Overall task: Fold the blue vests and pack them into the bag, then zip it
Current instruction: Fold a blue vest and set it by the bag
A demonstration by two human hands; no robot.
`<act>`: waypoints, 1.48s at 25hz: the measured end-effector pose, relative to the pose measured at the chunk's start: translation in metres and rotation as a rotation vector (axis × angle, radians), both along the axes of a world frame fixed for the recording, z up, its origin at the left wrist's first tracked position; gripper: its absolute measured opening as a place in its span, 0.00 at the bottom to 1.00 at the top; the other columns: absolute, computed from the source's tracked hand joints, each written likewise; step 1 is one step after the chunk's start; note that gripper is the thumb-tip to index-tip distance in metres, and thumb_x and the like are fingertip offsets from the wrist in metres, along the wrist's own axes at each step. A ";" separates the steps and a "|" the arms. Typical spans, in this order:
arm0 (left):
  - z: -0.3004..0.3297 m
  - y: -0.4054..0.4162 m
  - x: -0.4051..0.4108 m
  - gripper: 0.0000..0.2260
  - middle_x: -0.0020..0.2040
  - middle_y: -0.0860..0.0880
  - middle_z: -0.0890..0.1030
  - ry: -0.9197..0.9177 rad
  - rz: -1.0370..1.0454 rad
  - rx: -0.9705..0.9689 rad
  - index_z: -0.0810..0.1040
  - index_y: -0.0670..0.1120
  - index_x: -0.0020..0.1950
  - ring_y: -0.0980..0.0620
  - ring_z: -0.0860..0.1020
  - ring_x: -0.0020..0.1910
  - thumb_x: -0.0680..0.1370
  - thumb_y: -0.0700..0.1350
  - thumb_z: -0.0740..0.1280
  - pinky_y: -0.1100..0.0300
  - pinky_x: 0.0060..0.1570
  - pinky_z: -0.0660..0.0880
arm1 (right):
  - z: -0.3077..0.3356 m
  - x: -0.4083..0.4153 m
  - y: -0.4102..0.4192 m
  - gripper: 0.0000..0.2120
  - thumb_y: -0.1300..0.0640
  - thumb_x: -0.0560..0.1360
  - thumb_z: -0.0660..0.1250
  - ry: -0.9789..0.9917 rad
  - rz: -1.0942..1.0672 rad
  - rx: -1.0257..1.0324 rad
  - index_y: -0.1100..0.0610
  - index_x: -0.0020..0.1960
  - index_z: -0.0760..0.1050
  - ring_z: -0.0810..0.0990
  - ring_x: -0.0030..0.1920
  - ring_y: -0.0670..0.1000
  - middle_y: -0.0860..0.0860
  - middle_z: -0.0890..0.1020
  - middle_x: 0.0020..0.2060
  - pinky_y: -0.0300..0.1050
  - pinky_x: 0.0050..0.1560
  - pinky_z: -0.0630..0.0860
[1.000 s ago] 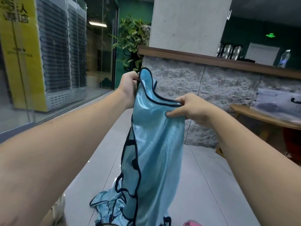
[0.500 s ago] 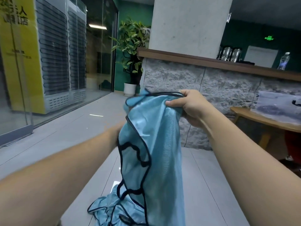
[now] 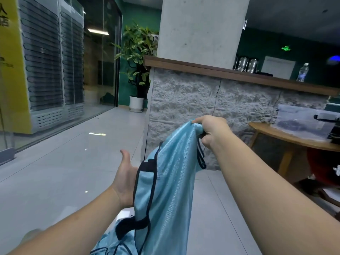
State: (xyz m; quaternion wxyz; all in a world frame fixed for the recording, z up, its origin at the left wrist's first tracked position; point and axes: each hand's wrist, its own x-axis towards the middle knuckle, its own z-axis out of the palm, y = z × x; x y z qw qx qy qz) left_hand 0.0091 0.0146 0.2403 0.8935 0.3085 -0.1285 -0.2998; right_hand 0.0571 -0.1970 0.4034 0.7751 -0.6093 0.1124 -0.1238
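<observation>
nearest the camera, more blue cloth with black trim (image 3: 112,244) lies bunched low in the view, likely further vests, though it is too crumpled to count. above it the blue vest (image 3: 165,184) hangs in the air, gathered at the top in the right hand (image 3: 209,131), whose fingers are curled tight around the bunched fabric. the left hand (image 3: 126,183) sits beside the vest's black-bound edge with palm up and thumb raised; its fingers are hidden behind the cloth, so i cannot tell whether they pinch it or just support it. the step in hand looks like the folding, and to do it well the left hand should find a matching edge or shoulder strap, the two hands should pull the slippery mesh taut and square, and the halves should be laid trim to trim so the fold stays flat before packing. farther right, a wooden desk (image 3: 294,137) carries a clear plastic bag or case (image 3: 301,120), possibly the one to fill; no zip can be made out. beyond stand a stone-faced counter (image 3: 202,100), a water bottle (image 3: 302,72), a potted plant (image 3: 138,57) and a green exit sign (image 3: 285,48), unreadable. the yellow panel (image 3: 11,61) at far left shows cut-off chinese characters i cannot read.
</observation>
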 end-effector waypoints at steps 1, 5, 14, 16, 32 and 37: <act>-0.006 -0.002 -0.006 0.60 0.78 0.37 0.69 -0.047 -0.080 -0.004 0.70 0.43 0.78 0.35 0.65 0.78 0.60 0.85 0.60 0.39 0.79 0.58 | -0.004 0.005 -0.004 0.24 0.77 0.64 0.71 0.014 -0.020 0.032 0.70 0.60 0.77 0.82 0.39 0.59 0.63 0.81 0.44 0.58 0.43 0.84; -0.019 -0.012 -0.012 0.49 0.68 0.34 0.77 -0.173 -0.119 0.136 0.73 0.37 0.74 0.34 0.72 0.71 0.60 0.56 0.86 0.38 0.76 0.65 | -0.026 0.025 -0.013 0.34 0.76 0.54 0.68 0.076 -0.023 0.122 0.69 0.61 0.78 0.78 0.37 0.57 0.62 0.82 0.46 0.65 0.45 0.82; 0.024 -0.015 0.008 0.12 0.48 0.39 0.87 -0.033 0.341 0.397 0.89 0.39 0.47 0.44 0.87 0.42 0.75 0.44 0.68 0.54 0.42 0.85 | -0.069 0.003 -0.017 0.19 0.48 0.79 0.72 -0.032 0.362 0.163 0.62 0.61 0.81 0.86 0.51 0.57 0.57 0.86 0.53 0.54 0.57 0.83; 0.031 -0.011 0.013 0.12 0.45 0.39 0.87 -0.026 0.363 0.393 0.88 0.38 0.46 0.44 0.87 0.39 0.76 0.44 0.67 0.54 0.39 0.85 | -0.093 -0.013 -0.014 0.27 0.38 0.78 0.68 0.102 0.542 0.031 0.60 0.62 0.83 0.87 0.55 0.57 0.57 0.87 0.54 0.54 0.57 0.81; 0.039 0.042 0.088 0.15 0.61 0.38 0.83 0.080 0.393 1.056 0.80 0.36 0.66 0.39 0.84 0.57 0.80 0.38 0.70 0.41 0.60 0.80 | -0.091 0.009 0.002 0.36 0.78 0.73 0.69 0.045 0.392 -0.121 0.55 0.76 0.69 0.87 0.44 0.61 0.63 0.80 0.62 0.51 0.38 0.85; 0.044 0.035 0.078 0.18 0.64 0.40 0.83 -0.065 0.343 0.851 0.81 0.42 0.67 0.42 0.82 0.61 0.81 0.51 0.70 0.46 0.64 0.78 | -0.089 -0.001 0.003 0.16 0.75 0.74 0.71 0.071 0.446 -0.289 0.67 0.61 0.80 0.87 0.44 0.59 0.67 0.86 0.50 0.48 0.42 0.86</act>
